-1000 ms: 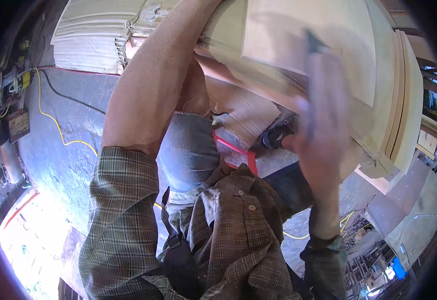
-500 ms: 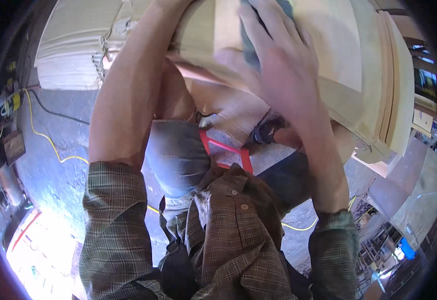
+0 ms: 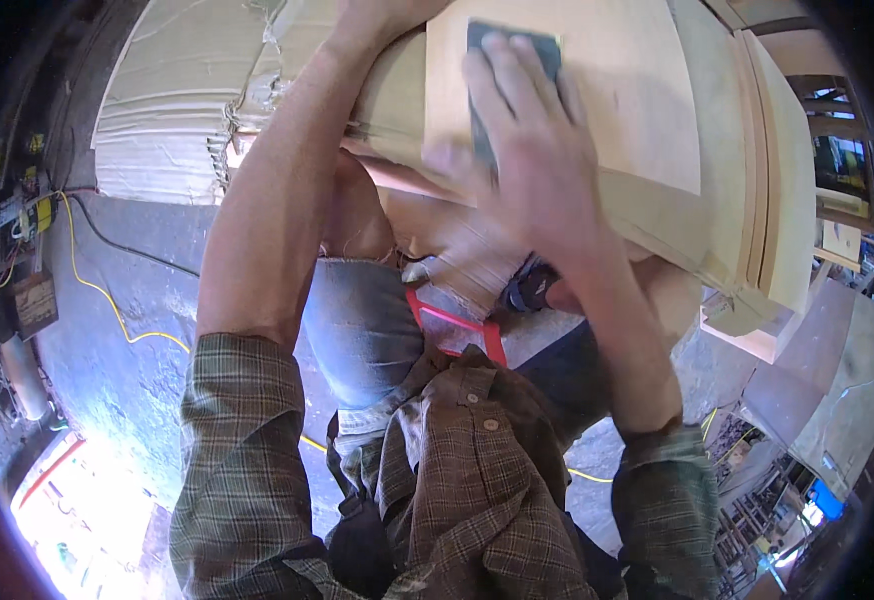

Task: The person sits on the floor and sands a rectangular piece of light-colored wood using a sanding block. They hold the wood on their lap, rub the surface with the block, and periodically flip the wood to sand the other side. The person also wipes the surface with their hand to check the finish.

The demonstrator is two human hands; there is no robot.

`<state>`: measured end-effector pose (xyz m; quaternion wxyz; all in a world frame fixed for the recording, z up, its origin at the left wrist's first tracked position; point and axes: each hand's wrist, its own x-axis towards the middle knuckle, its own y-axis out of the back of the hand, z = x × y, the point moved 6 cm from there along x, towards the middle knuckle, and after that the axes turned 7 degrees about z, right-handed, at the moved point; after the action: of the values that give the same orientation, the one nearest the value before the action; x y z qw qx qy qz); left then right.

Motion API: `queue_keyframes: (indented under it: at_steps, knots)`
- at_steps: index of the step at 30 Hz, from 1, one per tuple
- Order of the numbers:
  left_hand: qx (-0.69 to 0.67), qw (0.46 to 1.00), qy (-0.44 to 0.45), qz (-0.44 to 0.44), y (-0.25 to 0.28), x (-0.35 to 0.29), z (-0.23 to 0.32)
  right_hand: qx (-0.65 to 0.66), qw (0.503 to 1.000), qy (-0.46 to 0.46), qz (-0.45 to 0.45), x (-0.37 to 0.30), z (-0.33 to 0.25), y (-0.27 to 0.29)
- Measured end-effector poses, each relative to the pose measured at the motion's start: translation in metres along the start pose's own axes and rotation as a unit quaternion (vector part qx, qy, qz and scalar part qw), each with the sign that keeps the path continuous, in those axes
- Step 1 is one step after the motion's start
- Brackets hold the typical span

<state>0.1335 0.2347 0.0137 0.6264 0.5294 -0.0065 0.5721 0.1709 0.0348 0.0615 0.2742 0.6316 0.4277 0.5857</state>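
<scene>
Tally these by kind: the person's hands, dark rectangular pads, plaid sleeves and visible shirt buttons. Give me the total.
Left hand (cut off at the top edge) and right hand: 2
Dark rectangular pad: 1
Plaid sleeves: 2
Shirt buttons: 2
Total: 7

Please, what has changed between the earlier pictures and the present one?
Compared with the first picture, the right hand and the dark block under it have moved left across the pale panel, nearer its left edge. Nothing was visibly taken or let go. The left forearm still reaches to the upper edge.
</scene>
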Motion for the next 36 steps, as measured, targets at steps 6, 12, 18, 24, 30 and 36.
queue_keyframes:
  at_steps: [6, 12, 18, 24, 30, 36]
  knots:
    - [0.013, 1.000, 0.021, -0.006, 0.021, -0.002, -0.005, 0.072, 0.994, 0.062, -0.048, -0.046, -0.026, 0.025]
    - [0.010, 1.000, 0.016, -0.013, 0.006, 0.000, -0.004, -0.015, 0.999, 0.023, 0.018, -0.003, -0.010, 0.003]
    - [0.023, 1.000, 0.006, 0.004, 0.020, -0.006, -0.010, 0.200, 0.957, 0.046, -0.206, -0.066, -0.037, 0.058]
    - [0.009, 1.000, 0.013, 0.004, 0.013, -0.004, -0.004, 0.219, 0.959, -0.162, -0.084, -0.058, 0.001, 0.113]
    - [0.006, 1.000, 0.021, -0.014, 0.013, -0.004, -0.008, 0.000, 0.999, 0.034, -0.042, -0.038, 0.002, 0.045]
    - [0.003, 1.000, 0.022, -0.020, 0.014, 0.001, -0.001, 0.018, 0.999, 0.023, -0.023, -0.004, 0.003, 0.004]
